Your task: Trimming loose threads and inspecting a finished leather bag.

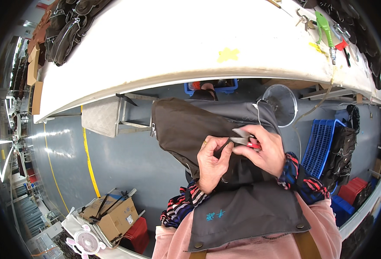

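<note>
Across my lap lies a dark brown fabric piece point(186, 129), bag-like, with a metal zipper pull at its left edge. My left hand point(211, 166) is closed, pinching a dark edge of it between thumb and fingers. In my right hand point(266, 149) is a small pair of thread snips point(253, 144) with red on the handle. Their metal blades point left and meet the pinched edge, close to my left fingertips. Whether the blades are apart is too small to tell. A dark grey apron point(246, 216) covers my front.
Ahead stands a white table point(156, 47) with dark bags point(71, 32) at its left and a green air gun point(324, 28) at its right. A clear round bin point(280, 105) and blue crate point(322, 146) are to my right. Behind left sit a cardboard box point(117, 216) and fan point(88, 242).
</note>
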`<action>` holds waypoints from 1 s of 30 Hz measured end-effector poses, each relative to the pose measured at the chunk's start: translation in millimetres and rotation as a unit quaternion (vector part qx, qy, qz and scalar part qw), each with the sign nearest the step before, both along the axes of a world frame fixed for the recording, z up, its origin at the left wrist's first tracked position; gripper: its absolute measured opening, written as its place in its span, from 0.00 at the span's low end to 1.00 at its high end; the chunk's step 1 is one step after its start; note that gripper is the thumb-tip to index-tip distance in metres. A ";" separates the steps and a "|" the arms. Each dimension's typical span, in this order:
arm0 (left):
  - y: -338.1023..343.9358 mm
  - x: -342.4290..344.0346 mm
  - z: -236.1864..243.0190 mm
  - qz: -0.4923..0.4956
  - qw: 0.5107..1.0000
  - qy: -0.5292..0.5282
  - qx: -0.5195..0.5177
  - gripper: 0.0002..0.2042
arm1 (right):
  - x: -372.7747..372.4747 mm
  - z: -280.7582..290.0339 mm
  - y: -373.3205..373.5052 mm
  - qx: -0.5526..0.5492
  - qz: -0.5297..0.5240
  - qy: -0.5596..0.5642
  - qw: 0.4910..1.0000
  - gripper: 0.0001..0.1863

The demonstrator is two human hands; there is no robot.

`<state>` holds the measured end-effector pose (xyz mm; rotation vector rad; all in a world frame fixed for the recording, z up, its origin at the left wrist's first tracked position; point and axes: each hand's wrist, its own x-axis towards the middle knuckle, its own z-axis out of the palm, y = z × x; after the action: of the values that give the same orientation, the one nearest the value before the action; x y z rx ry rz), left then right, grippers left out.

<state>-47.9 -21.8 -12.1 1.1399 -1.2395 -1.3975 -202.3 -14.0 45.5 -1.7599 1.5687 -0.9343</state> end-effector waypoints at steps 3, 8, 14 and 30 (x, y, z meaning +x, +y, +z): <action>-0.4 0.2 -0.9 -0.003 1.000 -0.009 -0.027 0.07 | 2.2 -11.7 -14.0 -0.081 0.069 0.054 0.993 0.12; -3.4 3.1 7.9 -0.036 0.993 -0.092 -0.060 0.07 | 1.7 -25.8 -27.0 -0.106 0.056 0.164 0.979 0.06; -6.3 8.3 7.9 -0.051 0.997 -0.058 -0.010 0.04 | -51.6 -18.7 -49.6 0.074 -0.162 -0.134 0.975 0.13; -6.2 10.9 4.3 -0.086 0.995 0.009 0.046 0.04 | -39.1 7.0 -22.0 -0.025 0.165 0.130 0.977 0.10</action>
<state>-37.0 -27.9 -7.8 1.0999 -1.2970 -1.6045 -241.5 -36.0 52.4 -2.1654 1.3508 -0.6061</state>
